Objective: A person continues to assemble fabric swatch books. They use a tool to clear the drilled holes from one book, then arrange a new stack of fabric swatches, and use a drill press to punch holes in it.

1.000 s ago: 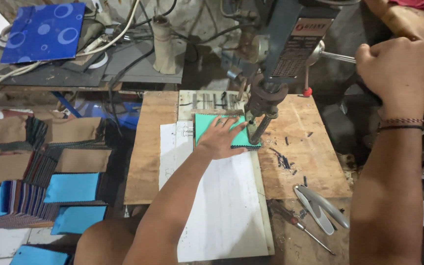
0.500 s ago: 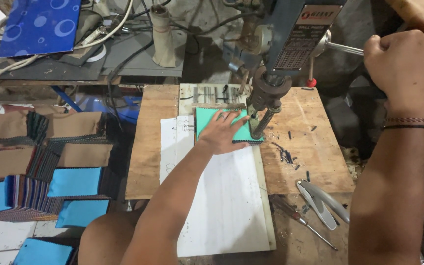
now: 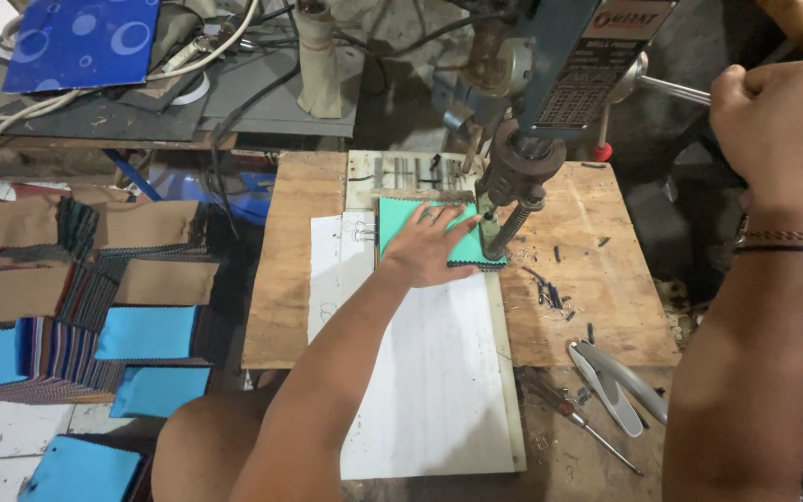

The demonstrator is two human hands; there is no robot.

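Fingers spread flat, the left hand [image 3: 434, 246] presses a teal stack of fabric swatches with pinked edges [image 3: 401, 228] onto the white sheet-covered board [image 3: 429, 372] of a wooden workbench [image 3: 606, 297]. The stack lies near the bench's far edge, butted against a slotted metal guide plate [image 3: 411, 172] at its 12 o'clock. At the stack's 3 o'clock corner, the threaded spindle of a grey-blue drill press [image 3: 511, 200] stands with its tip down at the swatch edge; whether the bit has already gone through cannot be told.

The right hand [image 3: 778, 130] is closed in a fist around the press's chrome feed lever [image 3: 666, 88], wrist banded with a thin woven bracelet [image 3: 783, 240], forearm running down toward 6 o'clock. The left forearm reaches diagonally from 7 o'clock, palm down, holding without gripping.

Progress, judged from the scene: this stack appears mid-punch, held in place and under the spindle. Dark metal-coloured chips [image 3: 550, 293] lie on the bench at the stack's 4 o'clock, suggesting other stacks are done. Piles of swatch books with brown and blue covers [image 3: 95, 307] crowd the floor at 9 o'clock; which are drilled and which wait cannot be seen. White-handled scissors [image 3: 611, 386] and a screwdriver [image 3: 578, 423] rest at 5 o'clock.
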